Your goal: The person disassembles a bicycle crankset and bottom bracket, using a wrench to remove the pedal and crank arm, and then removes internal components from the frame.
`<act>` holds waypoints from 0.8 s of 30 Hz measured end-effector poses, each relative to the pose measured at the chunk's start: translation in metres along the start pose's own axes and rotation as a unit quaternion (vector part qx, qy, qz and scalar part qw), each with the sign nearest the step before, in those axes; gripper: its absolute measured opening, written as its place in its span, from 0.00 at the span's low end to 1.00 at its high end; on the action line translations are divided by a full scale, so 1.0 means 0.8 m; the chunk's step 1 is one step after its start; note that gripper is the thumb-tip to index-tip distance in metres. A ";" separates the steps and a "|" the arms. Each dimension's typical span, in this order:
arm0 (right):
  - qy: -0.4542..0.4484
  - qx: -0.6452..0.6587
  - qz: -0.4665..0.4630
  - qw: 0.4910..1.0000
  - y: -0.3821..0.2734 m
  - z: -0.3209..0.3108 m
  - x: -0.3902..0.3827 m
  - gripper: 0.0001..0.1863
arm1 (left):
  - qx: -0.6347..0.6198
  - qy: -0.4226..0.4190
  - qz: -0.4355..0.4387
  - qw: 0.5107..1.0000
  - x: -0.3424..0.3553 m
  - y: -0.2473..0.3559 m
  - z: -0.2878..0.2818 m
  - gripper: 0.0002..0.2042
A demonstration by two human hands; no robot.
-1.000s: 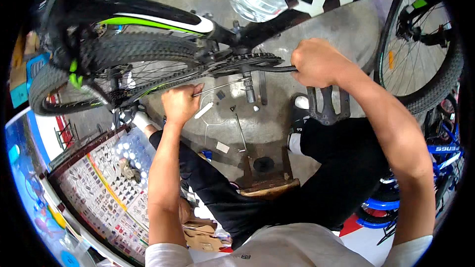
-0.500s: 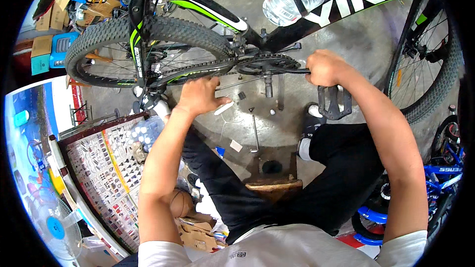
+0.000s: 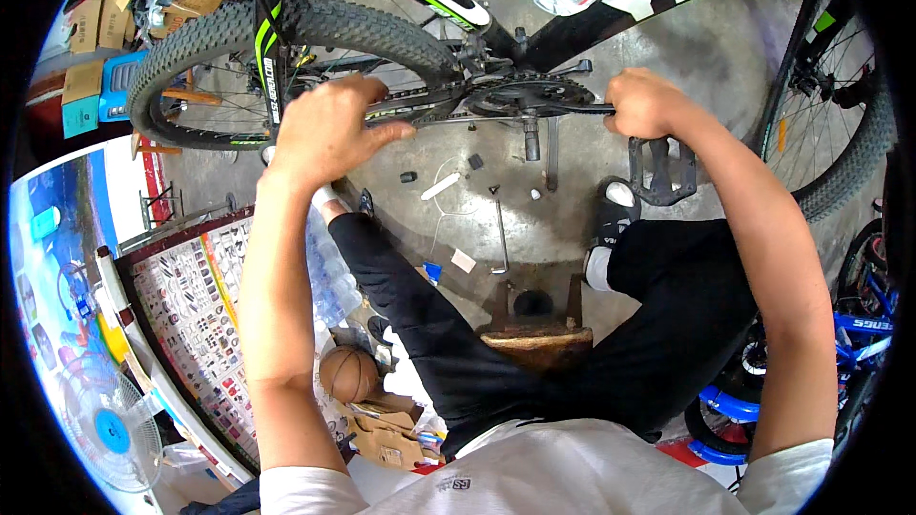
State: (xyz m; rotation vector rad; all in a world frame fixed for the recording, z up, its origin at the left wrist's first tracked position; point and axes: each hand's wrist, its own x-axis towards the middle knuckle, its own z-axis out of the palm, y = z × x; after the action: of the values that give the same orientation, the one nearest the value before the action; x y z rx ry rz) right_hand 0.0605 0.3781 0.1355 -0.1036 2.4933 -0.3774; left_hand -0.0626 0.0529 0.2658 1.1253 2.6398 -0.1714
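A black and green bicycle frame spans the top of the view, with its rear wheel at left. My right hand is closed on the crank arm, just above a black pedal. My left hand is over the rear chainstay, thumb spread and fingers loosely bent; whether it touches the frame is unclear. The chainring and a bare spindle lie between my hands. A long hex wrench lies on the floor below them.
My legs straddle a low wooden stool. At left are a parts board, fan, basketball and boxes. Blue bicycles stand at right, the front wheel above them. Small loose items lie on the floor.
My left hand has loosened, moved left and up and spread its thumb. My right hand stays on the crank. The view has shifted, bringing more of the left-side clutter and basketball into sight.
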 end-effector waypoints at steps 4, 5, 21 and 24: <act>-0.001 -0.006 0.010 1.000 -0.002 -0.001 0.000 0.14 | -0.006 0.030 0.020 0.999 0.009 -0.018 0.045 0.21; 0.009 -0.008 -0.008 1.000 0.000 0.001 0.001 0.14 | 0.003 0.020 0.019 1.000 0.012 -0.018 0.059 0.20; 0.035 0.022 -0.011 0.999 0.005 0.006 0.001 0.15 | 0.038 0.184 0.006 0.982 -0.011 0.036 0.175 0.19; 0.036 0.019 -0.015 0.999 0.005 0.008 0.002 0.16 | 0.096 0.169 -0.008 0.981 -0.024 0.052 0.190 0.31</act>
State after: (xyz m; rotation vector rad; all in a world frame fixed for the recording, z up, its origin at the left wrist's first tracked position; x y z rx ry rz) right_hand 0.0629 0.3803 0.1286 -0.1136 2.5566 -0.4486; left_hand 0.0102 0.0366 0.1257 1.2949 2.9846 -0.2642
